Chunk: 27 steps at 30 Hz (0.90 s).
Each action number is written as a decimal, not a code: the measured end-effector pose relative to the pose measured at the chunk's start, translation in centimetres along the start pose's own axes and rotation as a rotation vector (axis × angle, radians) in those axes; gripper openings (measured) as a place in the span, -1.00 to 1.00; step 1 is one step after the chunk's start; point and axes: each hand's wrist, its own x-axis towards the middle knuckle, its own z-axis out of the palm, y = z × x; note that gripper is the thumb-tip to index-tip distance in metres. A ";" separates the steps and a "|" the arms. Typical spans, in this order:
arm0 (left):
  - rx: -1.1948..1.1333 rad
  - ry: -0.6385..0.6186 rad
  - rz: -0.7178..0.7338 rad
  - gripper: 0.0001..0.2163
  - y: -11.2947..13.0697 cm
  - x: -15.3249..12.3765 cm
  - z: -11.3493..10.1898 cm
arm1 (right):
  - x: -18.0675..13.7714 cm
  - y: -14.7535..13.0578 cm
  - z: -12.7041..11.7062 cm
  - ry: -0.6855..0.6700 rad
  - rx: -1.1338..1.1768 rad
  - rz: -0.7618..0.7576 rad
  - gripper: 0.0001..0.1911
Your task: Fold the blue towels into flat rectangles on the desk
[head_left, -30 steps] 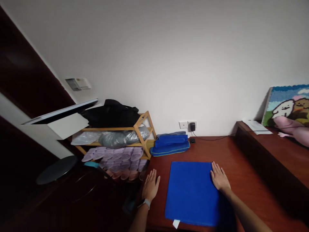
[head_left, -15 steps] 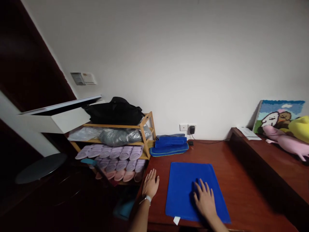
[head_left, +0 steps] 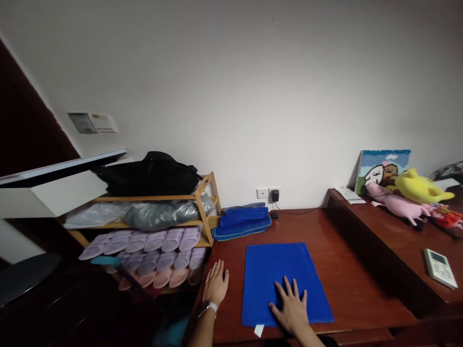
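Observation:
A flat blue cloth [head_left: 277,270] lies spread on the reddish-brown table [head_left: 347,289], with a small white tag [head_left: 259,330] sticking out at its front left corner. My right hand [head_left: 291,306] rests on the lower part of the cloth, palm down and fingers spread. Left of the cloth, my left hand [head_left: 216,282] lies flat along the table's left edge, touching only the tabletop and holding nothing. A white band circles my left wrist. Behind the cloth, near the wall, sits a folded pile of blue cloths [head_left: 241,221].
On the left stands a wooden rack [head_left: 204,209] with rows of slippers [head_left: 166,241], plastic-wrapped bundles and a black bag [head_left: 148,176]. A plugged-in adapter [head_left: 275,195] trails a cord. The raised right-hand surface bears plush toys [head_left: 419,187], a picture [head_left: 383,168] and a white keypad device [head_left: 440,268].
My view has swung to the right, bringing the white device into sight. My right hand has shifted toward the cloth's front edge and its fingers have spread wider. My left hand still lies flat.

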 end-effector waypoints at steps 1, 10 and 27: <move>0.007 -0.004 -0.001 -0.47 0.0 0.0 -0.1 | 0.2 0.3 0.0 -0.001 -0.002 0.000 -0.22; 0.004 0.016 0.007 -0.47 -0.4 0.1 0.1 | 5.2 9.0 -2.1 0.003 0.029 -0.005 -0.22; -0.036 0.053 0.021 -0.42 -2.4 0.6 1.8 | 20.9 22.0 -6.8 0.001 0.000 0.021 -0.20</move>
